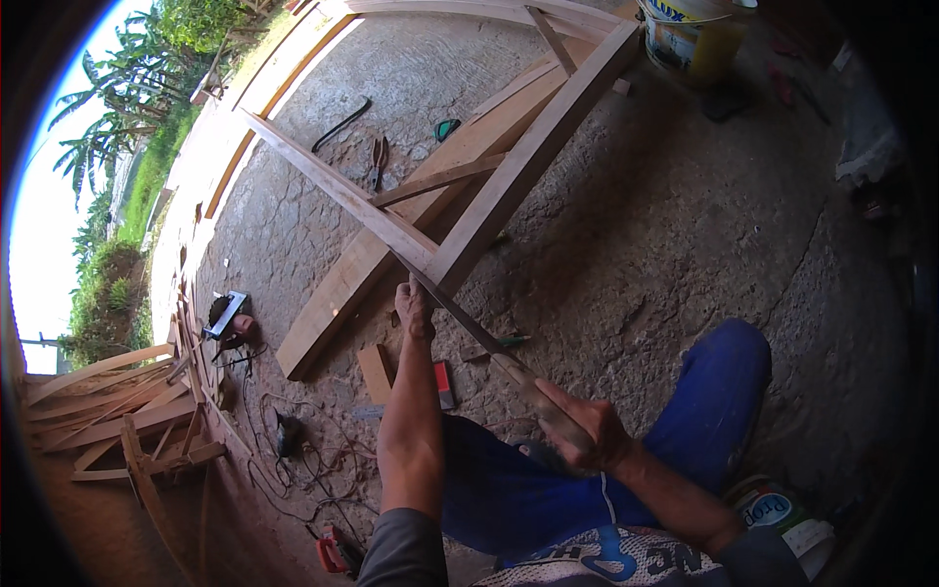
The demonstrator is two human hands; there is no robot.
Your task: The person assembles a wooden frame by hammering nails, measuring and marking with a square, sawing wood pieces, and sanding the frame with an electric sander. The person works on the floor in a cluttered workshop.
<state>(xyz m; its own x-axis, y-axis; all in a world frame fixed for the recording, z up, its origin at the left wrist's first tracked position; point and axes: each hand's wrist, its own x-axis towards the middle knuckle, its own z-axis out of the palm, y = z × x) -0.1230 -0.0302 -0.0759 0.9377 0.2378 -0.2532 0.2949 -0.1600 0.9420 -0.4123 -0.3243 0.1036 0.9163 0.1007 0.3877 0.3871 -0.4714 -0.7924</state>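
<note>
Patterned shirt (636, 560) and blue trousers (709, 391) sit closest; my right fingers (579, 409) wrap the handle of a long dark-bladed tool (518, 374), its blade at the wooden frame's (538, 157) near corner; just beside it my left fingers (415, 311) curl, whether gripping I cannot tell

Bright blue trousers (706, 391), lightly flecked at the knee, are worn with a short-sleeved T-shirt (641, 572). Its sleeves (403, 548) are dark grey; its pale, dark-patterned front carries large dark lettering (677, 558) and a blue graphic (609, 553). A thin, pale cord (608, 501) shows near the waist. Both forearms (408, 426) are bare.
</note>
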